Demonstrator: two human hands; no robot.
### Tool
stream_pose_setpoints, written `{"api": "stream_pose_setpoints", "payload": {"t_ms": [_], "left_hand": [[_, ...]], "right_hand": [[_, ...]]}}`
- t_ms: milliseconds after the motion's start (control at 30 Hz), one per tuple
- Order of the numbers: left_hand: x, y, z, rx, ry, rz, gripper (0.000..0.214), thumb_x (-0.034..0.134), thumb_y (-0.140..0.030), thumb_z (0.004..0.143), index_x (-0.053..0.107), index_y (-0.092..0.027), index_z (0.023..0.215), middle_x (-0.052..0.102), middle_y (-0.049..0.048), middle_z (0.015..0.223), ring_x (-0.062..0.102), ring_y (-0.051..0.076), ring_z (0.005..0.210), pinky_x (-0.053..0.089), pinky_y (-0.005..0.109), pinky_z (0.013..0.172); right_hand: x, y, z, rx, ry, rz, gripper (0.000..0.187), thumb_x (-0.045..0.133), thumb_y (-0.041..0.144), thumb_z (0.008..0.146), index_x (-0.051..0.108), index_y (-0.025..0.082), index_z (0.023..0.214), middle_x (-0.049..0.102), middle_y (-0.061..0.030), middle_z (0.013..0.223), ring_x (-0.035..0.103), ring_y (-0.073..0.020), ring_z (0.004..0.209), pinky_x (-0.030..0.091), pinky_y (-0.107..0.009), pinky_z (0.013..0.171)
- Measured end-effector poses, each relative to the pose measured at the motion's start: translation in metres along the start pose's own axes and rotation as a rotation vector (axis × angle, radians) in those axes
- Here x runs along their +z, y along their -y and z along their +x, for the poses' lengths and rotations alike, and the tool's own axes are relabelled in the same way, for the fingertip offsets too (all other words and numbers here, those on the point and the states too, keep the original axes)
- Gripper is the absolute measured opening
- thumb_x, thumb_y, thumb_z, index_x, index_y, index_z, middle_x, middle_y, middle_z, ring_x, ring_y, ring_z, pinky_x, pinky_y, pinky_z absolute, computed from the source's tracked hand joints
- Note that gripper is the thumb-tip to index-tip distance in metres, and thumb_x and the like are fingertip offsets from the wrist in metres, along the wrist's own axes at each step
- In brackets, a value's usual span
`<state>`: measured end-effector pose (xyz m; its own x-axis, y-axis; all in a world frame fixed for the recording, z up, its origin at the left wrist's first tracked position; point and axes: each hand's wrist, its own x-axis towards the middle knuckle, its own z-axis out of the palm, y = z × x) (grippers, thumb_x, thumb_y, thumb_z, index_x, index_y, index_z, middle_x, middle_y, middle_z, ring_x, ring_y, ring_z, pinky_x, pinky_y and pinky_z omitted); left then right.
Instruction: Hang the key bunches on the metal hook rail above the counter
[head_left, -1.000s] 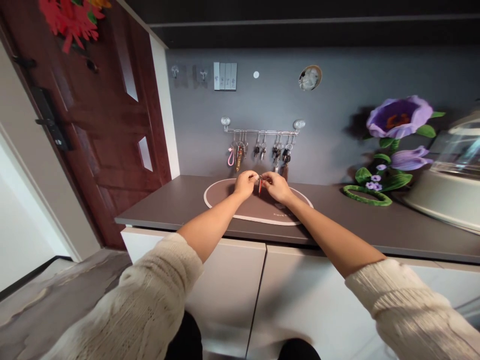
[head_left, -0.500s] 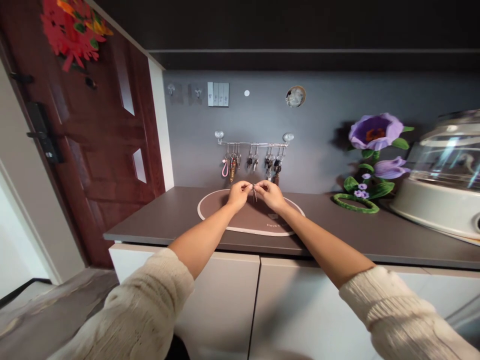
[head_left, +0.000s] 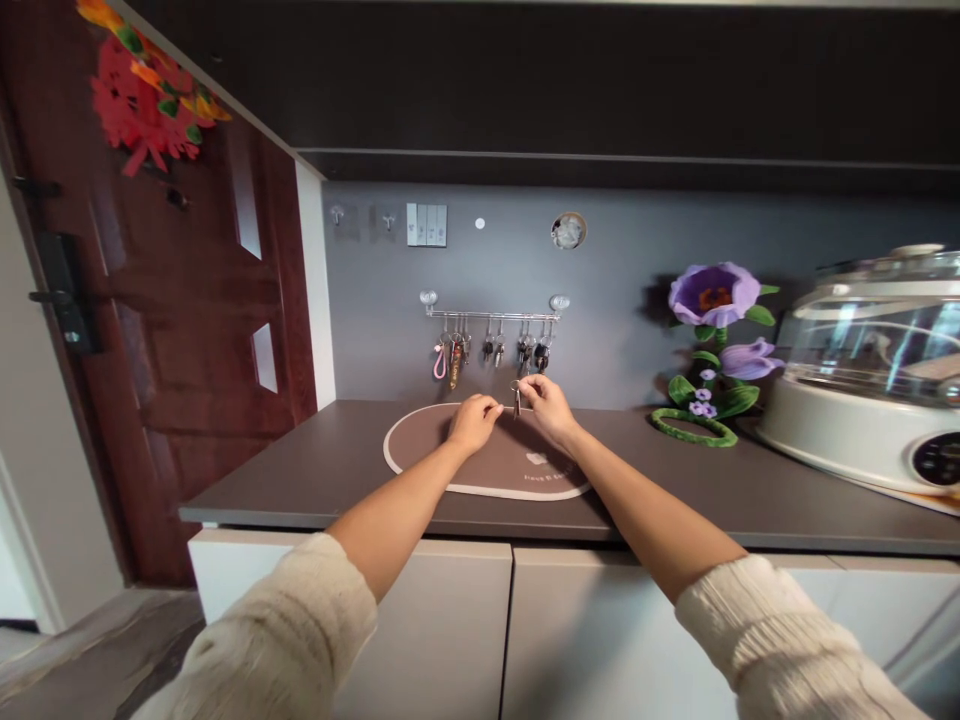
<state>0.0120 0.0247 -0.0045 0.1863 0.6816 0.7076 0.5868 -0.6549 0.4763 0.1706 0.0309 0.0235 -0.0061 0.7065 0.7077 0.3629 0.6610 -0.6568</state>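
Observation:
A small key ring with keys dangles from the fingertips of my right hand, which pinches the ring over the mat. My left hand is a short way to the left of it, thumb and fingers drawn together, with nothing visible between them. Beneath both hands lies a brown oval mat with a pale rim and some lettering. On the wall just behind, a clear hook rail carries several bunches of keys, among them a pink loop strap and a brown-gold tag.
The mat lies on a dark countertop above pale cabinet doors. To the right stand a purple plush flower and a cream appliance with a clear cover. A dark shelf overhangs; a red-brown door is at left.
My hands have moved apart; the left has come off the keys, while the right keeps hold of the ring. The view has tilted up and shifted slightly right.

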Motion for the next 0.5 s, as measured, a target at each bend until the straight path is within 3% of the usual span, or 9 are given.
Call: {"api": "stream_pose_setpoints", "payload": {"t_ms": [233, 500], "left_hand": [[0.002, 0.0, -0.001, -0.017, 0.095, 0.082, 0.022, 0.045, -0.028, 0.079, 0.063, -0.016, 0.072, 0.059, 0.0039, 0.073, 0.05, 0.014, 0.071, 0.037, 0.026, 0.068], [0.004, 0.0, -0.002, -0.041, 0.106, 0.041, 0.022, 0.046, -0.027, 0.079, 0.063, -0.017, 0.071, 0.061, 0.0045, 0.076, 0.052, 0.015, 0.073, 0.038, 0.026, 0.069]], "right_hand": [[-0.026, -0.005, 0.035, 0.131, -0.085, 0.012, 0.022, 0.049, 0.04, 0.073, 0.049, 0.018, 0.071, 0.052, 0.0013, 0.057, 0.048, -0.012, 0.057, 0.043, -0.026, 0.057], [-0.049, -0.001, 0.087, 0.327, -0.277, 0.095, 0.011, 0.045, 0.019, 0.074, 0.048, 0.017, 0.064, 0.049, 0.0016, 0.05, 0.042, -0.007, 0.043, 0.041, -0.021, 0.045]]}}
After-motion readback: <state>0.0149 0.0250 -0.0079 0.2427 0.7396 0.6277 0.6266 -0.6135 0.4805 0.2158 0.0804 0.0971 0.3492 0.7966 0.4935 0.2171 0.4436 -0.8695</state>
